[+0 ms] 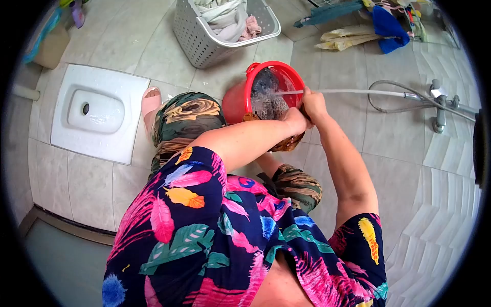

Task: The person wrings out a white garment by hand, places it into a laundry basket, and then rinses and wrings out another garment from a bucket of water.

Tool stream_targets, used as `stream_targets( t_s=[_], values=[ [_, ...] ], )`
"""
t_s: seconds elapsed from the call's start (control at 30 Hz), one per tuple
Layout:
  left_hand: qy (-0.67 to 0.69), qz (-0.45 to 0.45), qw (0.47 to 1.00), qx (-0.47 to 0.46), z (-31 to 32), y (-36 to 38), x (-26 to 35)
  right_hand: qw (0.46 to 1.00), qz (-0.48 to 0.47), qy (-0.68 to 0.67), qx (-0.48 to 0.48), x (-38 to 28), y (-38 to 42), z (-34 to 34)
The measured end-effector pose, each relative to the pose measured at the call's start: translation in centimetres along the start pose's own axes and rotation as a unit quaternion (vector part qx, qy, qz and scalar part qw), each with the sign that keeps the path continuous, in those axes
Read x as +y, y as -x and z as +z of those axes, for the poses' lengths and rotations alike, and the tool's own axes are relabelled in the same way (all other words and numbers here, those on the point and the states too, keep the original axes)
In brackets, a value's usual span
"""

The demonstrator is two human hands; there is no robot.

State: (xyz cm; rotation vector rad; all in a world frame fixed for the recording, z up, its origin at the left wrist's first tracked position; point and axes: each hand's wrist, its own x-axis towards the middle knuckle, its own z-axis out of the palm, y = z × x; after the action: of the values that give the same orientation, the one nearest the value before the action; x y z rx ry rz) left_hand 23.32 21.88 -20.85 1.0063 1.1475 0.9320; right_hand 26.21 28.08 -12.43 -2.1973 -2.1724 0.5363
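A red bucket (235,102) stands on the tiles, tilted in this view, with dark wet fabric (266,82) and splashing water inside. My left hand (295,121) is closed on a brown patterned cloth (289,143) at the bucket's near right rim. Close beside it, my right hand (314,105) is also closed round part of that cloth; its fingers are partly hidden. A thin white line (353,91) runs from a metal nozzle (410,95) past my right hand into the bucket. Whether its right part is a hose or a water jet, I cannot tell.
A grey laundry basket (199,48) with clothes is beyond the bucket. At the left lies a white squat toilet (97,113). A chrome tap (439,102) with a looped hose is on the right wall. Cloths (389,29) hang at the upper right.
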Motion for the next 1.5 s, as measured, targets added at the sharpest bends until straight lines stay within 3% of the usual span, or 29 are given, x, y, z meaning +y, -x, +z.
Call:
stream_targets(
  t_s=[0.03, 0.1, 0.17, 0.23, 0.3, 0.4, 0.47, 0.5, 0.57, 0.6, 0.63, 0.67, 0.73, 0.77, 0.8, 0.87, 0.9, 0.97, 1.0, 1.07, 1.1, 1.13, 1.17, 1.23, 1.37, 1.5],
  values=[
    [0.0, 0.002, 1.0, -0.003, 0.0, -0.2, -0.3, 1.0, 0.003, 0.0, 0.003, -0.4, 0.5, 0.4],
    [-0.049, 0.093, 0.994, 0.016, -0.3, 0.1, -0.2, 0.994, -0.006, 0.078, 0.075, -1.0, 0.9, 0.9],
    [-0.026, 0.124, 0.992, 0.022, -1.1, 1.3, 0.1, 0.991, 0.007, 0.112, 0.074, -0.9, 0.6, 1.6],
    [-0.065, -0.01, 0.998, 0.018, -2.3, 3.0, 1.6, 0.99, 0.02, 0.107, 0.086, -0.8, 0.7, 2.0],
    [-0.063, 0.004, 0.997, 0.033, -2.4, 3.3, 2.0, 0.991, 0.033, 0.097, 0.087, -0.8, 0.2, 1.9],
    [-0.039, 0.007, 0.996, 0.079, -2.2, 3.0, 3.0, 0.991, 0.06, 0.03, 0.113, -0.5, 0.0, 0.7],
    [0.001, 0.0, 0.999, 0.05, -2.8, 2.5, 3.6, 0.989, 0.014, -0.135, 0.055, 0.6, -1.0, 0.0],
    [0.067, 0.018, 0.995, 0.07, -3.0, 2.7, 4.2, 0.988, 0.014, -0.139, 0.063, 0.8, -0.6, -1.0],
    [0.102, 0.094, 0.987, 0.082, -4.2, 3.7, 6.4, 0.892, -0.038, -0.438, 0.104, 0.4, 2.2, -3.1],
    [0.097, 0.088, 0.982, 0.134, -3.9, 2.8, 6.5, 0.833, -0.06, -0.538, 0.112, -0.1, 4.7, -3.8],
    [0.136, 0.11, 0.976, 0.133, -4.2, 2.4, 6.5, 0.824, -0.036, -0.523, 0.217, 1.1, 6.0, -3.5],
    [0.17, 0.118, 0.966, 0.153, -4.3, 2.5, 6.8, 0.83, -0.046, -0.51, 0.222, 3.2, 7.7, -3.1],
    [0.204, 0.128, 0.955, 0.173, -4.7, 2.9, 7.6, 0.782, 0.028, -0.617, 0.087, 3.4, 12.7, -0.1],
    [0.23, 0.156, 0.941, 0.196, -4.7, 3.3, 8.0, 0.667, 0.125, -0.724, -0.123, 5.5, 13.1, 1.8],
    [0.256, 0.185, 0.923, 0.218, -4.7, 3.7, 8.3, 0.498, 0.196, -0.797, -0.28, 4.6, 14.9, 3.3],
    [0.261, 0.21, 0.915, 0.225, -4.5, 4.2, 8.6, 0.521, 0.18, -0.769, -0.323, 0.8, 17.8, 4.9],
    [0.265, 0.231, 0.906, 0.235, -4.4, 4.6, 8.7, 0.352, 0.054, -0.835, -0.42, 1.2, 17.2, 6.1],
    [0.269, 0.234, 0.903, 0.241, -3.8, 5.6, 8.6, 0.448, 0.048, -0.845, -0.287, -0.6, 15.7, 6.3],
    [0.27, 0.244, 0.902, 0.232, -3.2, 6.2, 8.5, 0.45, 0.047, -0.842, -0.293, -1.0, 14.8, 5.9],
    [0.247, 0.268, 0.906, 0.214, -2.3, 6.8, 7.7, 0.508, 0.073, -0.847, -0.138, -2.2, 13.0, 5.7],
    [0.213, 0.292, 0.906, 0.221, -1.6, 6.5, 7.0, 0.584, 0.011, -0.812, -0.003, -4.6, 13.0, 5.0],
    [0.164, 0.274, 0.926, 0.201, -1.6, 7.1, 7.0, 0.631, 0.022, -0.772, 0.072, -6.7, 12.2, 3.6],
    [0.116, 0.254, 0.943, 0.179, -1.5, 8.0, 7.3, 0.64, 0.024, -0.763, 0.09, -6.9, 11.9, 2.6],
    [-0.113, 0.372, 0.872, 0.299, -1.6, 9.6, 7.4, 0.616, 0.015, -0.786, 0.04, -5.2, 12.0, 0.9],
    [-0.033, 0.543, 0.834, 0.091, -0.7, 8.3, 6.5, 0.545, 0.025, -0.823, -0.154, -0.8, 12.9, -1.5],
    [-0.111, 0.603, 0.79, 0.007, -0.9, 9.3, 6.9, 0.51, 0.044, -0.811, -0.285, 2.3, 12.7, -2.5]
  ],
)
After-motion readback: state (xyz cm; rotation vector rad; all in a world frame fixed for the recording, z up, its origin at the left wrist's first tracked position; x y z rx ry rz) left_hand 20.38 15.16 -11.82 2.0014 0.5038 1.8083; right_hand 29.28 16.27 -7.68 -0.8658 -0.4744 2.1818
